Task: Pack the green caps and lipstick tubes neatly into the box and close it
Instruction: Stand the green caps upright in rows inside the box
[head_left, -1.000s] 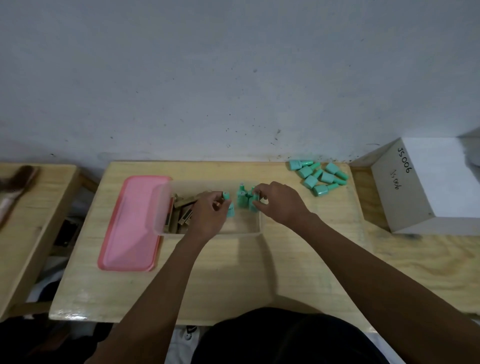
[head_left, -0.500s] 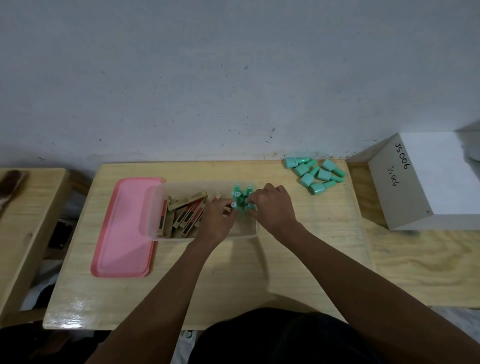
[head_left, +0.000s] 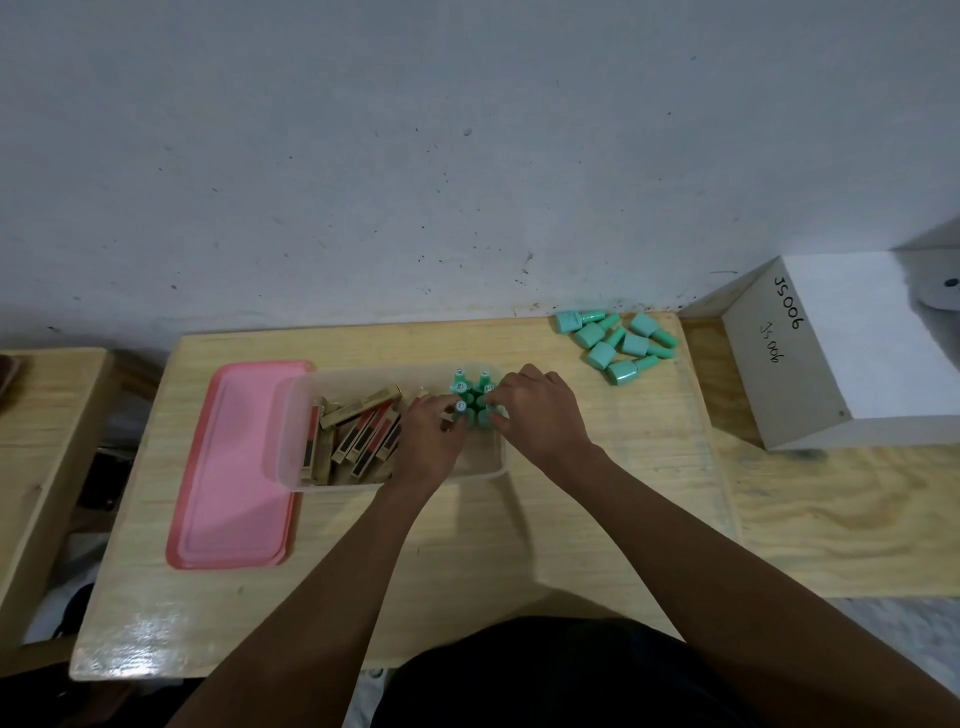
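A clear plastic box (head_left: 291, 415) stands on the wooden table. Its left half holds several gold and red lipstick tubes (head_left: 358, 431) lying at angles. In its right half stands a tight cluster of upright green caps (head_left: 471, 391). My left hand (head_left: 428, 441) pinches a green cap at the cluster's near left. My right hand (head_left: 535, 413) pinches another at the near right. Several more green caps (head_left: 615, 340) lie loose at the table's far right. The pink lid (head_left: 234, 467) lies flat left of the box, partly under it.
A white box marked JS006 (head_left: 841, 353) sits at the right on a lower wooden surface. Another wooden table (head_left: 36, 415) stands at the left. A grey wall runs along the table's far edge.
Both hands have drawn closer together around the upright green caps. The cluster now stands tighter in the box's right half.
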